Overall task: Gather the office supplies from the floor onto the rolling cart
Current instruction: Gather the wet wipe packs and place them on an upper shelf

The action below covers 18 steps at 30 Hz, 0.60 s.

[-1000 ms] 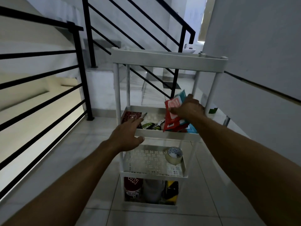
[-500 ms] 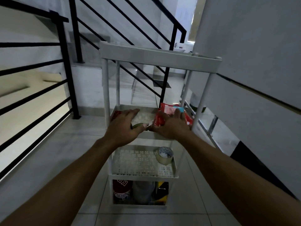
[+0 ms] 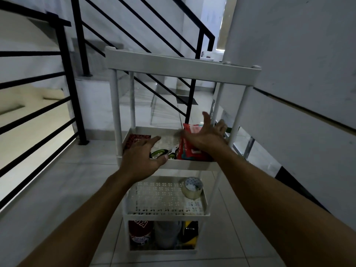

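Leftmost on the cart's (image 3: pixel 184 68) second shelf lies a dark red booklet (image 3: pixel 136 141), flat against the left wall. It looks thin and stiff enough to lift by an edge, and its long axis seems to run front to back along that wall.

Just right of it, the left hand (image 3: pixel 143 158) rests over the front rim of that shelf, fingers spread and closed on nothing, the thumb on the rim. Under its fingertips sit green-handled scissors (image 3: pixel 163 153). They are rigid and probably the heaviest thing on this shelf, best taken by the handles; those handles point toward the front left, the blades toward the back right.

Right again, a red packet (image 3: pixel 189 146) leans at the shelf's right end. It looks soft, light and a little slick, so a pinch across its flat faces would likely serve better than a grab at a corner. Its long axis runs front to back, the far end tipped up.

The right hand (image 3: pixel 207 135) hovers at the packet's right side, fingers open and splayed; whether the palm touches the packet I cannot tell, but nothing is clamped.

One shelf below, at the right, a roll of clear tape (image 3: pixel 192 187) stands tilted on its edge. The bottom tier holds bottles or cans too dim to name.
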### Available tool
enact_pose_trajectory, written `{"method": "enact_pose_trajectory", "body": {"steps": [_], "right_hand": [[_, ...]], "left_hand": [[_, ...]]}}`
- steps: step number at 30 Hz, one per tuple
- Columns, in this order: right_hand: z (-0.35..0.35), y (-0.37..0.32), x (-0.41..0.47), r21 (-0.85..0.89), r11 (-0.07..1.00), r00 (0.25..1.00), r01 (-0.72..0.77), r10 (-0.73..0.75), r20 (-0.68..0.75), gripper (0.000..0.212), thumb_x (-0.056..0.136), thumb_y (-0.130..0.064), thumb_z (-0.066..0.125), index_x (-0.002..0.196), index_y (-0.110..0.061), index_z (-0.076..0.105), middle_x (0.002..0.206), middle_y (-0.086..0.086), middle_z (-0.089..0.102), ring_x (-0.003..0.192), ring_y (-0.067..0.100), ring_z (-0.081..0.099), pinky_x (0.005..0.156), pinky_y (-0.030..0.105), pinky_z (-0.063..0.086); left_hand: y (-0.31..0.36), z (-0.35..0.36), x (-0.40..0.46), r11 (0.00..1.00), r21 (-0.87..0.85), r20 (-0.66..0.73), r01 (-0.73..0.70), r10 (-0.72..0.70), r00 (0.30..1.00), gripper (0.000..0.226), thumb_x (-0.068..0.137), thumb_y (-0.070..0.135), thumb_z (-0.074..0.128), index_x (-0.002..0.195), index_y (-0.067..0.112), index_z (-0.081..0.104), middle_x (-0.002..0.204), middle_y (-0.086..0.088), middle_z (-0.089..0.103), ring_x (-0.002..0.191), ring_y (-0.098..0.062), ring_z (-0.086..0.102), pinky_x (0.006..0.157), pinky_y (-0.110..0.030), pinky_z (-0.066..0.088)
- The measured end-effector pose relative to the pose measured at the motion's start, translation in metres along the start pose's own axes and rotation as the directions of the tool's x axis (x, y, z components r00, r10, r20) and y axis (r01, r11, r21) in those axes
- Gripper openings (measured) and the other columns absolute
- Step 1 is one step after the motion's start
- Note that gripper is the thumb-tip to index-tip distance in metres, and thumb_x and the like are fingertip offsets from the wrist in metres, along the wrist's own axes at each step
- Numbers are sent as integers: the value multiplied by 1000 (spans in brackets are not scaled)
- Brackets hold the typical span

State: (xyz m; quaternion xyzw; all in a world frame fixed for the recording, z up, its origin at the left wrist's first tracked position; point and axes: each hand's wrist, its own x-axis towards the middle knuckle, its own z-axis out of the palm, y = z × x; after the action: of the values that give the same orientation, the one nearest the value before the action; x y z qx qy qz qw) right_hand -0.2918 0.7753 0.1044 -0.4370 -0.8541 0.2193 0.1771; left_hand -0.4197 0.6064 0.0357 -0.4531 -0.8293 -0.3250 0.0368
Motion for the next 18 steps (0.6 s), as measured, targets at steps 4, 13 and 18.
{"method": "enact_pose_trajectory", "body": {"steps": [4, 13, 18], "right_hand": [[7, -2, 21, 52, 966, 966, -254, 250, 69, 107, 71, -81, 49, 147, -39, -13, 155, 24, 13, 136, 48, 26, 106, 58, 35], [-9, 9, -74, 0, 937, 895, 350, -335, -295, 44, 96, -48, 41, 135, -27, 42, 137, 10, 46, 117, 20, 51, 95, 44, 50], [-35, 70, -80, 506, 838, 803, 204, 153, -576, 25, 99, -14, 40, 85, -6, 59, 72, 1, 55, 57, 3, 50, 48, 15, 40]], "left_hand": [[1, -2, 0, 1000, -1, 24, 17, -17, 1000, 81, 69, 75, 44, 143, 41, 32, 145, 2, 46, 129, -22, 45, 103, -44, 41], [19, -10, 5, 982, -122, 93, 143, -132, 987, 83, 71, 53, 65, 144, 26, 36, 141, -2, 49, 125, -22, 48, 105, -38, 39], [62, -6, 14, 935, -287, 122, 210, -181, 976, 63, 91, 36, 53, 147, 16, 32, 146, -9, 44, 130, -25, 45, 105, -36, 38]]}}
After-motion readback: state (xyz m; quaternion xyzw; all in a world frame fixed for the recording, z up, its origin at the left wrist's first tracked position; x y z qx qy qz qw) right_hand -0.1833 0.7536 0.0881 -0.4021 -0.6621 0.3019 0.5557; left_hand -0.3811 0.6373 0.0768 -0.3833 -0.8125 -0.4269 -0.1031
